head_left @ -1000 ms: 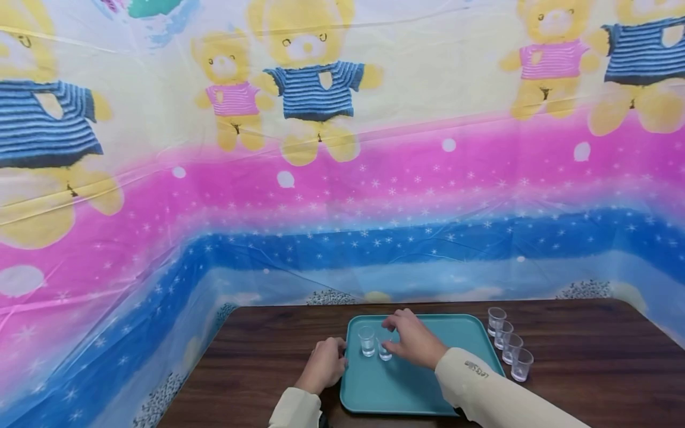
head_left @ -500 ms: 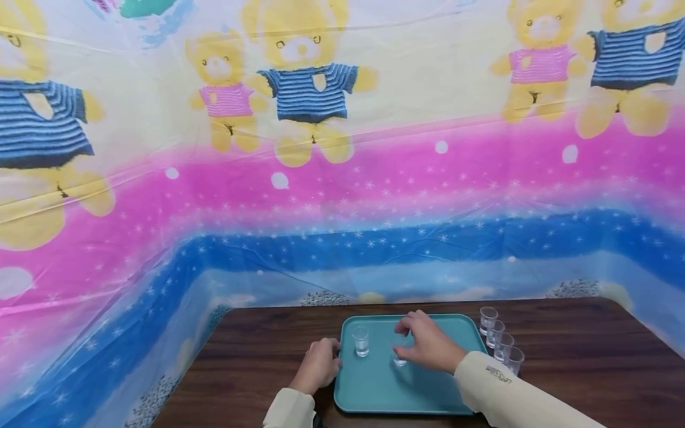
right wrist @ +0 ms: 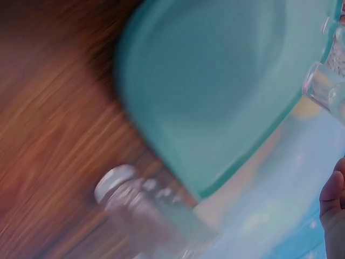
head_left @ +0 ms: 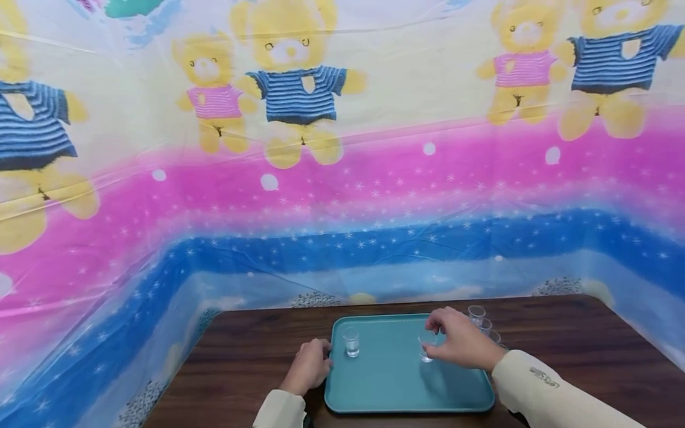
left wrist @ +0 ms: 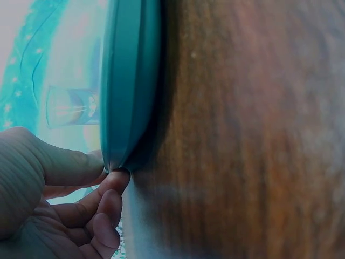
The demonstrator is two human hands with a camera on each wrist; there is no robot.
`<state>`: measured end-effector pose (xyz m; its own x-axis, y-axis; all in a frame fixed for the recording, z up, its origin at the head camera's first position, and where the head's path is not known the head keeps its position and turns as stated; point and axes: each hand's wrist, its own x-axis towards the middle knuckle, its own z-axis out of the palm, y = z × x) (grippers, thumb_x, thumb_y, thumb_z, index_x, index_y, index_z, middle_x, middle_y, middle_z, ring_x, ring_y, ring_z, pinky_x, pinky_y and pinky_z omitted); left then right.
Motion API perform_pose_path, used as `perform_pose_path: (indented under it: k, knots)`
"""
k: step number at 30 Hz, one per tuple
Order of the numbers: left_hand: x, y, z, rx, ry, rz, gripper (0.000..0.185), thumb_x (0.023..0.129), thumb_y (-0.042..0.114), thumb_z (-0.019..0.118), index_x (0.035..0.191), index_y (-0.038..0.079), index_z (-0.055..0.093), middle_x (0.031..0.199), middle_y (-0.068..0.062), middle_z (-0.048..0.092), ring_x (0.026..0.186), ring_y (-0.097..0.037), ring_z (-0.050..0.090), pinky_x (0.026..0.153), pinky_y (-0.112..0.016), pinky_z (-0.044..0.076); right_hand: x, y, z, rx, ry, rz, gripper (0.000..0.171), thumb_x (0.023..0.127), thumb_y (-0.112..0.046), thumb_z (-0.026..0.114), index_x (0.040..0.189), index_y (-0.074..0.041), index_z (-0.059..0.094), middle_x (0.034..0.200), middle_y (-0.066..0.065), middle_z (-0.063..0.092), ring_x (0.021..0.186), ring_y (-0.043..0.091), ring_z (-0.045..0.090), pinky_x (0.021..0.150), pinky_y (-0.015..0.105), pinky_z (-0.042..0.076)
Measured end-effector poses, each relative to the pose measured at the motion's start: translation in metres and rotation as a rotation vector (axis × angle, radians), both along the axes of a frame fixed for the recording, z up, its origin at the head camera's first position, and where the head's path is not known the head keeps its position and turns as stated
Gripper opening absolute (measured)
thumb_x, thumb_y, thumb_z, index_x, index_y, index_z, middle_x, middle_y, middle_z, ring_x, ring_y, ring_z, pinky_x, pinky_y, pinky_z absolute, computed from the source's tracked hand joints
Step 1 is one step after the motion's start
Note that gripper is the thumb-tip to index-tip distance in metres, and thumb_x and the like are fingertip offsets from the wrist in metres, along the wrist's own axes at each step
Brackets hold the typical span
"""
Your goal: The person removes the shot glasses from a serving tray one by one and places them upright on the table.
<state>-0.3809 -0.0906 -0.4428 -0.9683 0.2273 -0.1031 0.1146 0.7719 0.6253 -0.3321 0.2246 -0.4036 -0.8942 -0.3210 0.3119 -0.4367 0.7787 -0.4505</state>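
Note:
My left hand (head_left: 311, 364) grips the left rim of a teal tray (head_left: 385, 386). In the left wrist view, the thumb (left wrist: 75, 166) lies on the upper side of the rim and a curled finger is beneath it. My right hand (head_left: 462, 339) pinches a small clear shot glass (head_left: 426, 358) over the tray's right part, hiding some of it. That glass (right wrist: 326, 89) shows upright beyond the fingers (right wrist: 331, 194) in the right wrist view. A second clear shot glass (head_left: 351, 343) stands on the tray's left part, near the left hand.
Just right of the tray, several more clear shot glasses (head_left: 476, 315) stand in a row on the dark wooden table (head_left: 257, 345), partly hidden by the right hand and sleeve. Behind the table hangs a printed bear curtain (head_left: 374, 208).
My right hand has carried its shot glass rightward across the tray, away from the other glass. The left hand keeps its grip on the rim; the head view has shifted slightly.

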Motion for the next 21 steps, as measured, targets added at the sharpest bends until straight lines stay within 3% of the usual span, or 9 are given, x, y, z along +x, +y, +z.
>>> perform_pose_path:
  k: [12,21]
  knots:
    - [0.000,-0.002,0.000,-0.003,0.006,-0.013,0.030,0.089,0.000,0.061,0.119,-0.004,0.061,0.086,-0.008,0.060,0.075,-0.020,0.058,0.062,-0.037,0.048,0.025,0.054,0.002,0.025,0.026,0.077,0.023,0.081,-0.031,0.075,0.093,-0.017,0.060,0.086,-0.006,0.055,0.073,0.009,0.050,0.062,0.027,0.044]
    - [0.000,0.000,0.000,-0.009,0.004,-0.011,0.030,0.089,0.000,0.061,0.119,-0.004,0.061,0.085,-0.008,0.059,0.074,-0.019,0.057,0.061,-0.036,0.048,0.042,0.081,0.005,0.044,0.026,0.055,0.022,0.080,-0.030,0.076,0.092,-0.020,0.060,0.083,-0.005,0.053,0.069,0.011,0.049,0.058,0.024,0.043]
